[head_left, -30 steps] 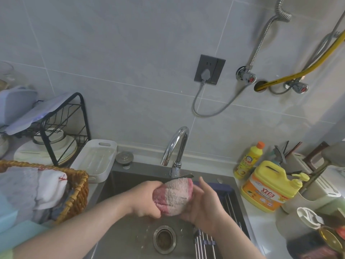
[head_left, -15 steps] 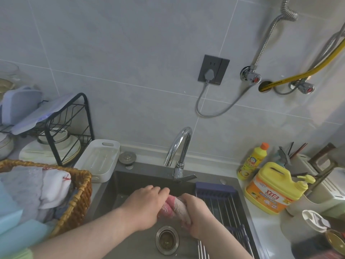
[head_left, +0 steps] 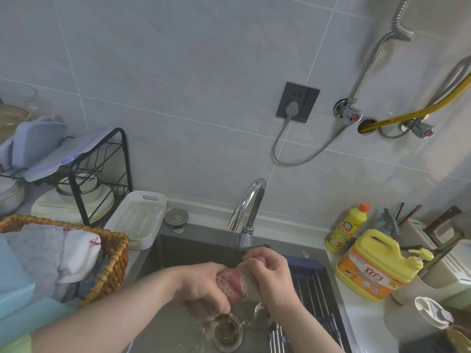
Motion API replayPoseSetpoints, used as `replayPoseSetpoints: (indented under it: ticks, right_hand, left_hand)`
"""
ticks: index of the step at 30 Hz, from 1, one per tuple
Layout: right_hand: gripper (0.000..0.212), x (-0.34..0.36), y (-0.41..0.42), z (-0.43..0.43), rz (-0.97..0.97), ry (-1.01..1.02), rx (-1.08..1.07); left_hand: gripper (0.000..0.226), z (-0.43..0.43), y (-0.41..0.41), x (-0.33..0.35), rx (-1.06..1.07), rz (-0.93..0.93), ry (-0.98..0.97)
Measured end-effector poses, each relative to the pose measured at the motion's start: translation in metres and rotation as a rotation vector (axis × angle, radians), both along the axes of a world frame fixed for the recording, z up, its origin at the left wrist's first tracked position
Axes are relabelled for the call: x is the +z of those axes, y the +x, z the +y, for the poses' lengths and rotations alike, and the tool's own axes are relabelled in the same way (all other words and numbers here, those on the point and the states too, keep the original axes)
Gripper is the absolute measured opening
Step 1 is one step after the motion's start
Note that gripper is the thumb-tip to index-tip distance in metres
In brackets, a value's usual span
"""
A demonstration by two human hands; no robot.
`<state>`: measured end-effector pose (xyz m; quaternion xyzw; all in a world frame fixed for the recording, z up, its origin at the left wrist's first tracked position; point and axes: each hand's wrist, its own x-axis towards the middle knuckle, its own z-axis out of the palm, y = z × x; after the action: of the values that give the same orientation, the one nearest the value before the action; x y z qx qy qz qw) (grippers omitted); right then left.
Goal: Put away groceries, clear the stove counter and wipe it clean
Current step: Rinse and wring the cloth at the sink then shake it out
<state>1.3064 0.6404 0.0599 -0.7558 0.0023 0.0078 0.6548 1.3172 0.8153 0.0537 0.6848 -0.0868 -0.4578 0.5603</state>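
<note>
One nubby cloth (head_left: 230,282), left hand (head_left: 204,286), right hand (head_left: 272,275) gripping

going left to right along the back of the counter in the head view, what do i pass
wicker basket → white tray → metal sink stopper → chrome faucet → large yellow detergent jug
</note>
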Motion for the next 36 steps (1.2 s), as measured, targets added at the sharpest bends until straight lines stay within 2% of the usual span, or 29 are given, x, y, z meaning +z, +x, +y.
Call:
replayPoseSetpoints:
  ticks: [2, 4, 5, 8, 10, 11, 13, 16, 18, 19, 22, 23, 25, 27, 29, 32, 34, 36]
  right_hand:
    - [0.012, 0.005, -0.002, -0.004, -0.041, -0.117, 0.068]
    - [0.022, 0.013, -0.004, -0.014, -0.002, -0.146, 0.201]
    - [0.029, 0.018, -0.004, -0.020, 0.055, -0.093, 0.268]
    - [0.049, 0.018, 0.002, -0.036, 0.366, 0.258, 0.269]
    - [0.065, 0.006, 0.008, -0.038, 0.711, 0.462, 0.197]
    - [0.072, 0.000, 0.010, -0.036, 0.859, 0.485, 0.219]
    - [0.080, -0.007, 0.006, -0.029, 1.038, 0.460, 0.251]
    - [0.071, -0.006, 0.001, -0.015, 1.026, 0.486, 0.146]
    - [0.049, -0.009, -0.001, 0.000, 0.941, 0.486, 0.002]
    - [0.038, -0.013, -0.002, 0.006, 0.868, 0.476, -0.063]
    - [0.007, -0.018, -0.006, 0.018, 0.579, 0.329, -0.275]
    - [0.006, -0.015, -0.007, 0.020, 0.501, 0.283, -0.328]
    - [0.022, -0.009, -0.008, 0.023, 0.381, 0.182, -0.362]
    - [0.037, -0.001, -0.011, 0.025, 0.313, 0.101, -0.338]
    - [0.041, 0.004, -0.013, 0.028, 0.266, 0.068, -0.311]
    - [0.030, 0.006, -0.013, 0.027, 0.159, 0.034, -0.255]
    - [0.014, 0.008, -0.014, 0.028, 0.088, 0.008, -0.190]
    - [0.011, 0.005, -0.014, 0.026, 0.049, -0.024, -0.143]
  left_hand:
    - [0.039, 0.000, -0.002, 0.001, 0.052, -0.067, 0.003]
    - [0.032, 0.002, -0.001, 0.002, 0.140, -0.368, 0.169]
    - [0.031, 0.005, 0.000, 0.003, 0.150, -0.547, 0.253]
    - [0.037, 0.017, 0.001, 0.002, 0.076, -1.013, 0.434]
    - [0.042, 0.021, 0.004, -0.006, 0.026, -1.324, 0.464]
    - [0.046, 0.021, 0.006, -0.009, -0.004, -1.456, 0.477]
    - [0.047, 0.019, 0.005, -0.013, -0.067, -1.598, 0.544]
    - [0.044, 0.017, 0.001, -0.023, -0.106, -1.703, 0.647]
    - [0.043, 0.012, -0.003, -0.027, -0.092, -1.658, 0.680]
    - [0.043, 0.009, -0.006, -0.026, -0.049, -1.548, 0.679]
    - [0.042, 0.000, -0.011, -0.020, 0.115, -1.000, 0.573]
    - [0.039, -0.003, -0.011, -0.018, 0.140, -0.857, 0.514]
    - [0.028, -0.008, -0.012, -0.010, 0.150, -0.654, 0.385]
    - [0.025, -0.007, -0.015, 0.000, 0.159, -0.447, 0.226]
    - [0.023, -0.003, -0.018, 0.005, 0.172, -0.253, 0.095]
    - [0.020, 0.003, -0.020, -0.003, 0.126, -0.059, -0.073]
    - [0.030, 0.006, -0.019, -0.012, 0.091, 0.054, -0.155]
    - [0.038, 0.008, -0.019, -0.014, 0.070, 0.121, -0.193]
